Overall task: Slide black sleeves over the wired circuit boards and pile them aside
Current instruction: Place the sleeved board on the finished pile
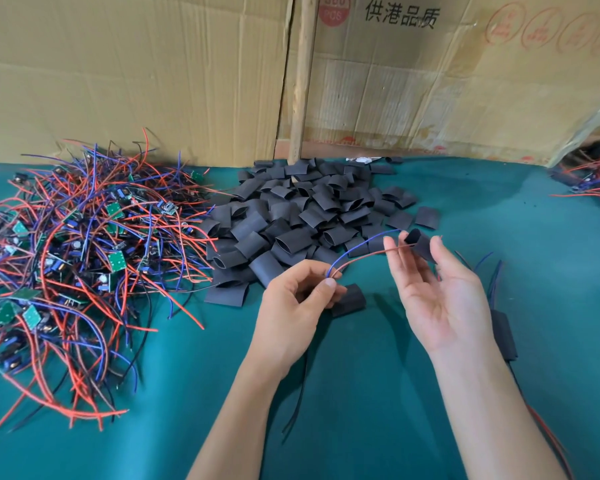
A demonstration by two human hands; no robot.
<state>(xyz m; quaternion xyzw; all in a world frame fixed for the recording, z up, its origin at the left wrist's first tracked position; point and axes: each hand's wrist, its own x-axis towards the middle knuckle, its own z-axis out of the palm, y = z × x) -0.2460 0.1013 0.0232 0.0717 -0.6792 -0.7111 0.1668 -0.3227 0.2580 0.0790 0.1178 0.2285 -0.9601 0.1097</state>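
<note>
Two bare hands work over a green cloth [361, 393]. The left hand [291, 313] pinches two wires [361, 247], one red and one blue, near their base. The right hand [440, 292], palm up, holds one black sleeve [421, 245] in its fingertips at the wires' far ends. Behind lie a heap of sleeves [302, 216], too many to count, and a tangle of wired boards [84, 258] on the left.

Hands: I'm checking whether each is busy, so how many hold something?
2. The left hand pinches the red and blue wires near mid-table. The right hand, palm up beside it, holds a black sleeve at its fingertips. Neither is hidden.
</note>
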